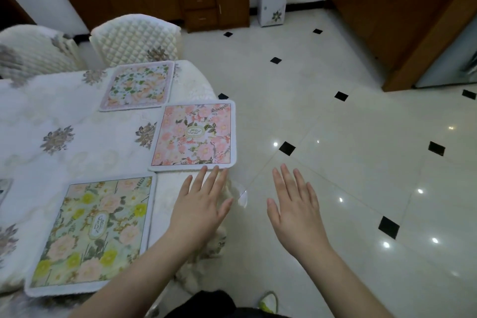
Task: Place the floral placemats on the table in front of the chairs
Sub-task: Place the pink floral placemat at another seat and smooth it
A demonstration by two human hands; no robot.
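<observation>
pink floral placemat (194,134), yellow-and-green floral placemat (93,235), and a pale one with green leaves and orange blooms (138,86). cream tablecloth (64,116) with grey-brown flowers, quilted cream chair covers (134,41), cream floor tiles (361,137) with black diamonds.

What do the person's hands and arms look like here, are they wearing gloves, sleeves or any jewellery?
Both hands are bare: no gloves on the left hand or the right hand. No rings, watch or bracelet show on the fingers or wrists. Both forearms are uncovered as far as the frame's bottom edge, so no sleeves are visible. The fingernails look short and unpainted.
</observation>
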